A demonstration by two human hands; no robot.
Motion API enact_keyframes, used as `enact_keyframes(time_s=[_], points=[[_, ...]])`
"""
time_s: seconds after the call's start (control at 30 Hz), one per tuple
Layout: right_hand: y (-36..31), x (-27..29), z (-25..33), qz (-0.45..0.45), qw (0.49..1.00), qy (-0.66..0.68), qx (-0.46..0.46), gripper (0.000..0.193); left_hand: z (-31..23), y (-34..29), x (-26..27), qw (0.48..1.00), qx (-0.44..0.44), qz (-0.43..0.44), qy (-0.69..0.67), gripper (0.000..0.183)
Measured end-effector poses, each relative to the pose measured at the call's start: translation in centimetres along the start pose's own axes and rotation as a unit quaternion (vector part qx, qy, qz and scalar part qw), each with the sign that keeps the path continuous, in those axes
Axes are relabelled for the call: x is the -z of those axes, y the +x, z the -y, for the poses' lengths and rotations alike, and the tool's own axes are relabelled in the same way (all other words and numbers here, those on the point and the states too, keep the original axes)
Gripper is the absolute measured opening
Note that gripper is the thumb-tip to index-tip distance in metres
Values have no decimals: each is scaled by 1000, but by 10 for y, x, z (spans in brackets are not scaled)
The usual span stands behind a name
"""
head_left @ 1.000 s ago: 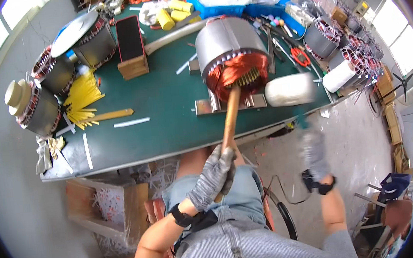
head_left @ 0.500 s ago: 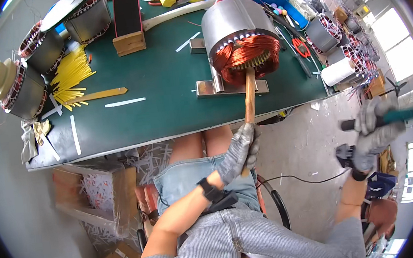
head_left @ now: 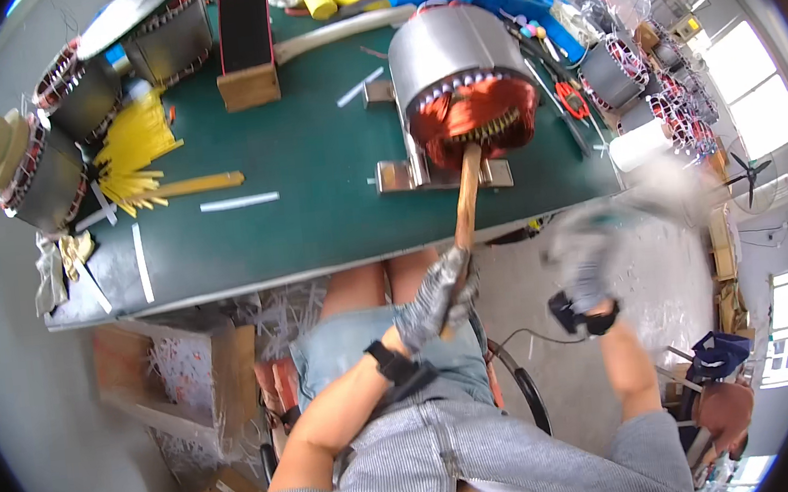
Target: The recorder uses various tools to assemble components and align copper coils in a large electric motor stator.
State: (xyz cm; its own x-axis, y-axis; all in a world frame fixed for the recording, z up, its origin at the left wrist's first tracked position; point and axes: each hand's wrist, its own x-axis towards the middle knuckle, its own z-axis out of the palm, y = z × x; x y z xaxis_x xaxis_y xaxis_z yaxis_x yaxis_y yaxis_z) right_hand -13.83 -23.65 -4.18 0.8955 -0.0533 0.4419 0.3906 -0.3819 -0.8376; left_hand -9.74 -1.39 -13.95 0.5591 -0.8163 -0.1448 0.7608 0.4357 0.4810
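My left hand point(head_left: 434, 301), in a grey glove, is wrapped round the lower part of a wooden stick point(head_left: 469, 203). The stick slants up, its far tip at the lower opening of a motor stator point(head_left: 456, 50), by the copper windings point(head_left: 434, 123). That stator lies on a metal stand point(head_left: 394, 177) with its wound end facing me. To the right, beyond the table's front edge, my gloved right hand point(head_left: 590, 260) is closed round the handle of a hammer; strong motion blur smears the pale hammer head point(head_left: 668, 186).
On the green table point(head_left: 309, 150) lie yellow strips point(head_left: 139, 142), a phone on a wooden block point(head_left: 248, 87), pliers point(head_left: 571, 98) and a white roll point(head_left: 640, 142). More stators point(head_left: 170, 40) stand at both sides. A scrap-filled box point(head_left: 178, 371) sits below left.
My right hand has swung left, toward the wooden stick, with the hammer. My left hand and the stick's lower end have shifted slightly left and down.
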Motion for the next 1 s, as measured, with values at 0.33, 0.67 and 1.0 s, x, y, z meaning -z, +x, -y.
enact_keyframes(time_s=[0.33,0.67,1.0], points=[[39,-71,-22,-210,961,80,-164,23,-124,-23,-62,430,-428,-183,773,51],[95,-97,-56,-205,959,135,-145,48,-147,81,-103,246,-284,-315,871,41],[134,-44,17,-59,981,-182,21,40,-118,52,-18,662,-421,-388,485,48]])
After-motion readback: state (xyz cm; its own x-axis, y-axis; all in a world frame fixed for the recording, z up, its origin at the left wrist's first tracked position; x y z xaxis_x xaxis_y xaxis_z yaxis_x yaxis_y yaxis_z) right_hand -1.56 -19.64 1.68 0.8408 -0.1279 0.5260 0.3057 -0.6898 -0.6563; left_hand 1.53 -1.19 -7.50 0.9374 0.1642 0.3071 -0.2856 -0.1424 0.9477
